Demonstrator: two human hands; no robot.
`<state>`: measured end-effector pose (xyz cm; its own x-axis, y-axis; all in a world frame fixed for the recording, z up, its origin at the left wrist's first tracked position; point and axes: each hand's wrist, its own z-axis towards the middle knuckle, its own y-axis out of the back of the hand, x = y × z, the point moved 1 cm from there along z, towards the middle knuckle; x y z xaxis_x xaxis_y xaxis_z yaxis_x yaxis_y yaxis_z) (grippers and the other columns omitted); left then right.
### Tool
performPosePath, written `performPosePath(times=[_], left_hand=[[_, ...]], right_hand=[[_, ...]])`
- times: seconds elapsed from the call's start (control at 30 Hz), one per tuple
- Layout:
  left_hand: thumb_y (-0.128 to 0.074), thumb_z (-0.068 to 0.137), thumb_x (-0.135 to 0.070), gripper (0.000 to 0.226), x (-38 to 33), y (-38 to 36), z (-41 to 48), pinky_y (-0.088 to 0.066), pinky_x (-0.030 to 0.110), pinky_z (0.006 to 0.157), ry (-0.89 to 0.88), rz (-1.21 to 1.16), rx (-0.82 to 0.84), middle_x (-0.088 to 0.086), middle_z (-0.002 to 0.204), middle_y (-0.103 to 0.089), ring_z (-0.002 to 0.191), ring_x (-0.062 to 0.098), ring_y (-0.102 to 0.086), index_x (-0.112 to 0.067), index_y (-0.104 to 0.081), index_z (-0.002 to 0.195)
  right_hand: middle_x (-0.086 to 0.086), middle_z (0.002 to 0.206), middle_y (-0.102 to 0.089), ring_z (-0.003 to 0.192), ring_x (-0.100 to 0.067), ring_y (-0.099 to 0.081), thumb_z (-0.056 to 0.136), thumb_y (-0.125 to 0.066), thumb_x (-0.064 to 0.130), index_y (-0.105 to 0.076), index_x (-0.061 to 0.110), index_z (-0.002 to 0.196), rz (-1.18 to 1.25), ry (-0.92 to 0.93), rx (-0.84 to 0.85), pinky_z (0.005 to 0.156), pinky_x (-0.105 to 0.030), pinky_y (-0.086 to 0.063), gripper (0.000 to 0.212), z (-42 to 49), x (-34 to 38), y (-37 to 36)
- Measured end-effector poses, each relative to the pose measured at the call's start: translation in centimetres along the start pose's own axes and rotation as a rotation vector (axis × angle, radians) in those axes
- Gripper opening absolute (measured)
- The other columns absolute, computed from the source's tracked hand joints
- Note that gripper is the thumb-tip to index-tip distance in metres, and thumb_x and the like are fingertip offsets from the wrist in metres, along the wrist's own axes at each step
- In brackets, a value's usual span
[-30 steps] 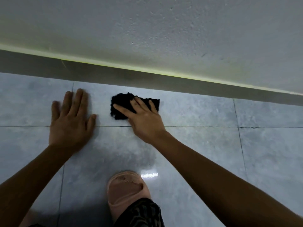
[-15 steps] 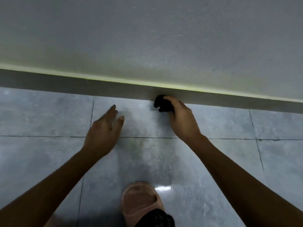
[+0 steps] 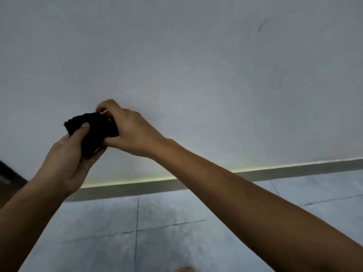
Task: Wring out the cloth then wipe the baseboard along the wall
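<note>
A small black cloth (image 3: 92, 128), bunched up, is held in the air in front of the white wall. My left hand (image 3: 68, 154) grips its lower left part, thumb pressed on top. My right hand (image 3: 127, 130) closes on its right side from above. Both hands touch each other around the cloth, well above the floor. The grey baseboard (image 3: 294, 169) runs along the foot of the wall, below and behind my arms, partly hidden by my right forearm.
Grey floor tiles (image 3: 167, 232) with dark grout lines fill the lower part of the view. A dark object (image 3: 7, 173) shows at the left edge by the wall. The tip of a pink slipper (image 3: 184, 269) peeks in at the bottom.
The cloth has left the floor by the baseboard and risen in front of the wall. My left hand came off the tiles and now grips it together with the right. The view tilted upward.
</note>
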<state>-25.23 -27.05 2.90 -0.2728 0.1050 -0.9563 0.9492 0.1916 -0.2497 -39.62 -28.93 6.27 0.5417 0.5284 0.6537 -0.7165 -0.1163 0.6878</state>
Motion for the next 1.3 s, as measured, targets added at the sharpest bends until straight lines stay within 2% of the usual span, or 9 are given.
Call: performPosePath(times=[0.1, 0.17, 0.3, 0.37, 0.47, 0.67, 0.9, 1.13, 1.3], left_hand=[[-0.044, 0.098, -0.028, 0.033, -6.9, 0.4, -2.4, -0.051, 0.033, 0.083, -0.092, -0.061, -0.015, -0.002, 0.11, -0.071, 0.101, 0.009, -0.067, -0.017, -0.056, 0.126], [-0.044, 0.098, -0.028, 0.028, -10.8, 0.2, -4.7, -0.052, 0.029, 0.079, -0.132, -0.109, -0.017, -0.005, 0.1, -0.074, 0.097, 0.007, -0.067, -0.018, -0.059, 0.118], [-0.045, 0.098, -0.026, 0.021, -15.9, 0.0, -8.9, -0.053, 0.026, 0.072, -0.198, -0.071, -0.033, -0.004, 0.101, -0.071, 0.095, 0.008, -0.066, -0.019, -0.06, 0.111], [-0.045, 0.098, -0.023, 0.02, -17.6, 0.5, -11.0, -0.051, 0.027, 0.074, -0.235, -0.04, -0.101, -0.001, 0.106, -0.066, 0.097, 0.012, -0.063, -0.017, -0.059, 0.111], [-0.048, 0.097, -0.018, 0.027, -19.0, 1.6, -13.8, -0.05, 0.029, 0.078, -0.279, -0.03, -0.238, 0.002, 0.109, -0.063, 0.095, 0.015, -0.061, -0.012, -0.054, 0.123], [-0.05, 0.097, -0.025, 0.031, -20.6, 2.9, -19.1, -0.047, 0.03, 0.082, -0.35, -0.095, -0.402, 0.0, 0.105, -0.056, 0.095, 0.017, -0.055, -0.014, -0.049, 0.126], [-0.072, 0.065, -0.045, 0.074, -21.5, 8.4, -23.1, -0.047, 0.034, 0.093, -0.433, 0.121, -0.354, 0.003, 0.12, -0.059, 0.107, 0.02, -0.058, -0.014, -0.05, 0.129], [-0.063, 0.087, -0.038, 0.039, -20.5, 16.8, -25.4, -0.051, 0.038, 0.088, -0.466, 0.165, -0.702, 0.003, 0.108, -0.065, 0.101, 0.023, -0.062, -0.015, -0.061, 0.118], [-0.059, 0.089, -0.043, 0.031, -18.5, 22.7, -27.2, -0.051, 0.036, 0.078, -0.463, 0.359, -0.934, 0.004, 0.097, -0.064, 0.09, 0.022, -0.06, -0.014, -0.062, 0.101]], right_hand=[[-0.007, 0.144, -0.039, 0.133, -0.025, -0.036, 0.071, -0.081, 0.03, -0.033, 0.027, 0.14, 0.241, -0.126, 0.061, 0.104, -0.047, -0.039, 0.085, 1.6, 4.8, 3.7], [-0.007, 0.149, -0.029, 0.136, -0.032, -0.031, 0.08, -0.072, 0.034, -0.029, 0.037, 0.14, 0.645, -0.313, 0.217, 0.102, -0.056, -0.038, 0.074, 1.2, 7.7, 5.7], [-0.006, 0.103, -0.061, 0.101, -0.024, -0.059, 0.091, -0.051, 0.051, -0.058, 0.02, 0.101, 1.103, -0.508, 0.287, 0.082, -0.037, -0.052, 0.033, 0.8, 12.3, 6.3], [-0.003, 0.086, -0.06, 0.076, -0.016, -0.059, 0.09, -0.054, 0.05, -0.059, 0.016, 0.093, 1.009, -0.496, 0.147, 0.06, -0.025, -0.05, 0.034, 0.8, 14.7, 6.5], [-0.003, 0.094, -0.06, 0.077, -0.017, -0.056, 0.09, -0.057, 0.044, -0.059, 0.012, 0.107, 0.804, -0.356, -0.058, 0.051, -0.024, -0.048, 0.036, 0.6, 17.7, 7.0], [0.001, 0.099, -0.066, 0.092, -0.014, -0.06, 0.089, -0.061, 0.036, -0.062, 0.012, 0.101, 0.525, -0.039, -0.347, 0.079, -0.025, -0.048, 0.027, -0.6, 23.6, 6.0], [-0.003, 0.101, -0.066, 0.093, -0.017, -0.061, 0.094, -0.053, 0.035, -0.06, 0.013, 0.102, 0.5, 0.033, -0.345, 0.08, -0.029, -0.05, 0.024, -0.7, 28.3, 2.5], [0.0, 0.098, -0.066, 0.09, -0.012, -0.06, 0.097, -0.047, 0.038, -0.06, 0.017, 0.103, 0.434, 0.129, -0.271, 0.067, -0.015, -0.044, 0.025, 0.2, 32.6, -6.0], [0.003, 0.093, -0.065, 0.086, -0.011, -0.059, 0.097, -0.046, 0.038, -0.06, 0.017, 0.1, 0.409, 0.12, -0.184, 0.071, -0.024, -0.05, 0.026, -0.1, 34.1, -12.9]])
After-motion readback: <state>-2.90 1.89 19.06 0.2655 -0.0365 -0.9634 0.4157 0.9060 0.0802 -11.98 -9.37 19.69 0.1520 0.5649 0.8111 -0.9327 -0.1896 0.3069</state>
